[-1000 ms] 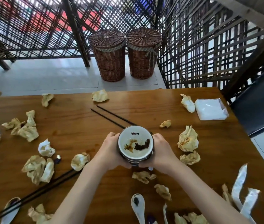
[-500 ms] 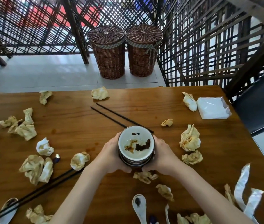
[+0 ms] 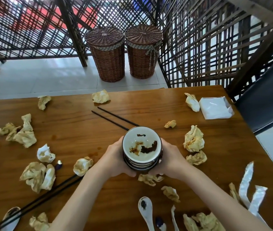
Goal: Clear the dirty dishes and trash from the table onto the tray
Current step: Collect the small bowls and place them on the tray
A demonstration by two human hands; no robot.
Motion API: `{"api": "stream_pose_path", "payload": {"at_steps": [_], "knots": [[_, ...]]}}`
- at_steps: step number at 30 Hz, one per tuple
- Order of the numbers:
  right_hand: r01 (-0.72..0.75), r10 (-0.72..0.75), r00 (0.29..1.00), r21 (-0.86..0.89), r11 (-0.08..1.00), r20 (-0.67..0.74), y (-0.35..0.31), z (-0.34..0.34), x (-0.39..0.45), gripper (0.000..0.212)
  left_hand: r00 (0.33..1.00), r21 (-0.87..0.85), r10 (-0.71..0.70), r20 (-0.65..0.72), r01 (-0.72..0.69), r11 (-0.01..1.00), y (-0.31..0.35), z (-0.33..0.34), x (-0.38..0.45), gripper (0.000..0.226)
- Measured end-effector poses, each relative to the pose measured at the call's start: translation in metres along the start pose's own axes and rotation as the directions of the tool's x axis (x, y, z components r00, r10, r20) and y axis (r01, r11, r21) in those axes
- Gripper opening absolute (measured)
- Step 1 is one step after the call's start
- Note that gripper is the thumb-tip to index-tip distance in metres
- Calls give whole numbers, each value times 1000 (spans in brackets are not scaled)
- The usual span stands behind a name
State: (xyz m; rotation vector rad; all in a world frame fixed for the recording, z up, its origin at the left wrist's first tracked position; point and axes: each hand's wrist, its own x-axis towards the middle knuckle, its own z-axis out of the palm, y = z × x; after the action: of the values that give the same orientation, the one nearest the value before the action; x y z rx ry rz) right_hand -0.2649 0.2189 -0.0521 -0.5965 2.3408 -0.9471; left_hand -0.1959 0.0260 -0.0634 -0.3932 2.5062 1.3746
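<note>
Head view: both hands hold a stack of bowls [image 3: 142,149] above the middle of the wooden bench [image 3: 75,130]. The left hand [image 3: 114,160] curls round the stack's left side and the right hand [image 3: 170,160] curls round its right side, fingers wrapped under the bottom bowl. The top bowl is white inside with dark sauce smears (the outside is dark with pale stripes). Crumpled stained napkins [image 3: 193,139] lie scattered across the bench on both sides of the stack. A pair of black chopsticks [image 3: 114,118] lies just beyond the bowls, another pair [image 3: 37,203] near the left forearm. A white spoon [image 3: 146,210] lies between the forearms. A white packet [image 3: 215,108] sits at the far right corner. Two lidded wicker baskets [image 3: 124,52] stand on the floor beyond the bench
</note>
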Motion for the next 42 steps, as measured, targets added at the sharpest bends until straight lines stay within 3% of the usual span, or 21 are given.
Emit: {"api": "stream_pose_path", "payload": {"at_steps": [11, 15, 18, 24, 29, 42], "knots": [[-38, 43, 996, 71, 997, -77, -6, -47, -65, 97, 991, 107, 101, 86, -110, 988, 67, 14, -20, 98], [-71, 87, 988, 117, 991, -129, 18, -73, -105, 96, 981, 145, 115, 155, -138, 980, 104, 48, -25, 108], [-96, 111, 984, 112, 989, -142, 44, -95, -136, 96, 965, 141, 150, 213, -182, 973, 132, 83, -30, 115], [-88, 88, 980, 6, 996, -176, 109, -152, -200, 90, 951, 184, 183, 248, -232, 955, 195, 170, -37, 108], [-106, 99, 967, -18, 994, -234, 167, -199, -251, 87, 942, 117, 218, 255, -254, 960, 241, 248, -42, 106], [-223, 260, 915, 152, 963, -309, 281, -287, -329, 82, 882, 134, 330, 336, -392, 910, 333, 391, -9, 103]]}}
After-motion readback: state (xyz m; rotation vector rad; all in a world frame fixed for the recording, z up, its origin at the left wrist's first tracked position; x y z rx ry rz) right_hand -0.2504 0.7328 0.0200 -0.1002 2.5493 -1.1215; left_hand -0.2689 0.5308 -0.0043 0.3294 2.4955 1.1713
